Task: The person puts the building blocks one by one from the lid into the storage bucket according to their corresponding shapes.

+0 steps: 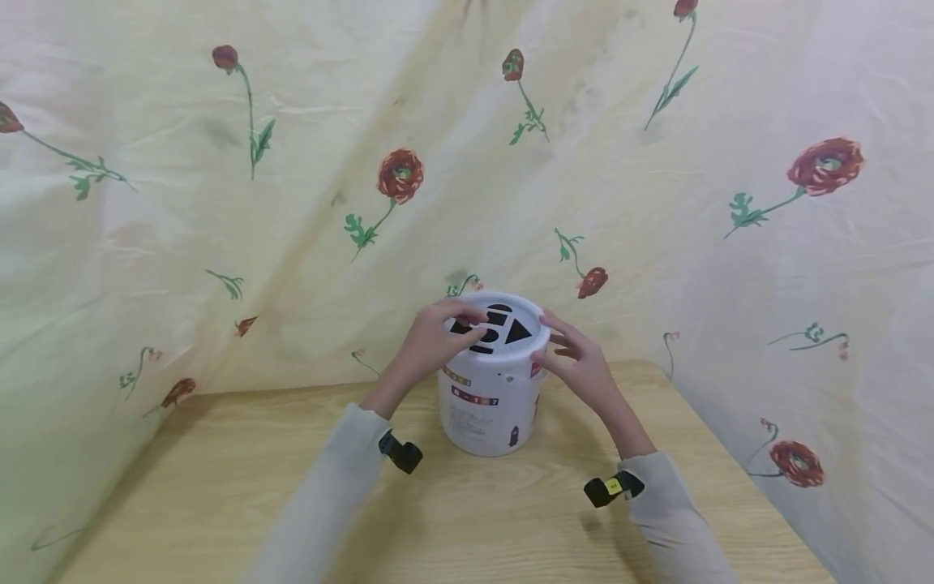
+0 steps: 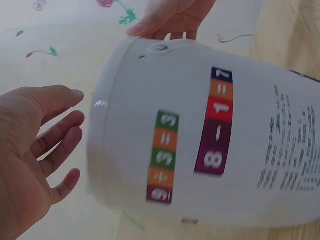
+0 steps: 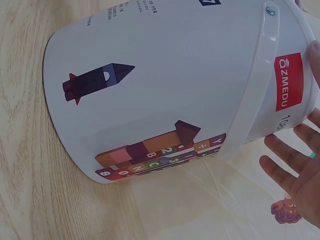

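While standing upright on the desk (image 1: 219, 487), white bucket (image 1: 490, 397) touched at lid (image 1: 503, 324) rim by left hand (image 1: 430, 341) and right hand (image 1: 576, 365), fingers of both straight, gripping nothing.

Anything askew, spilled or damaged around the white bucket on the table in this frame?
Nothing stands out. The white bucket stands upright on the wooden table, lid seated; the left hand and right hand rest at its rim. No spill or damage shows.
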`<state>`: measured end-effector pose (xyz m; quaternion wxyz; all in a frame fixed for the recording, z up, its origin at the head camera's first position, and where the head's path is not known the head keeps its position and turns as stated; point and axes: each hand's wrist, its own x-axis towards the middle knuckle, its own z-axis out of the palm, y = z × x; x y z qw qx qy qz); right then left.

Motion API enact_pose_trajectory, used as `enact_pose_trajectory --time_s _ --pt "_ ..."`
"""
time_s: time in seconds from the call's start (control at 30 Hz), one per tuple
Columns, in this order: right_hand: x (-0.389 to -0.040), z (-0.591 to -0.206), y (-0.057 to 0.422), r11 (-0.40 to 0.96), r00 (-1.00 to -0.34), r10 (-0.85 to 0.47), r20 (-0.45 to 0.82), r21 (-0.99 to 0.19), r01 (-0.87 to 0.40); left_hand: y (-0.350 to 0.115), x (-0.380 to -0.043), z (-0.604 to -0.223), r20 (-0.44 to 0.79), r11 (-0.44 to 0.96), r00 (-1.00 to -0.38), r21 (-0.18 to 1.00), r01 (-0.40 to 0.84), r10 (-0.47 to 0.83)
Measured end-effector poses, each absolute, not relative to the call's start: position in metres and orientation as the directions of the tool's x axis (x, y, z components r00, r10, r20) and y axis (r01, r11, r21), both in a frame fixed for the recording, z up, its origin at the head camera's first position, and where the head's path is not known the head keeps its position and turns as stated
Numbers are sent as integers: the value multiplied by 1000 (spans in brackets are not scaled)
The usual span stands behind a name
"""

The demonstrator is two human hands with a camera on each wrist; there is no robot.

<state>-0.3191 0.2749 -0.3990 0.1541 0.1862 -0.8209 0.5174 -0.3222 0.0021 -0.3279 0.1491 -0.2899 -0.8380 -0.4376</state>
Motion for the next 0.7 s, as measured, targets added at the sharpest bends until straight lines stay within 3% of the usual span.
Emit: enact_pose_trajectory --time_s 0.4,0.7 --pt "-316 -393 275 422 -887 -179 426 -781 -460 -51 -311 -344 505 470 -823 678 564 259" --pt "-310 -397 280 581 -900 -241 364 -689 -434 -90 -303 -383 492 555 -844 650 519 213"
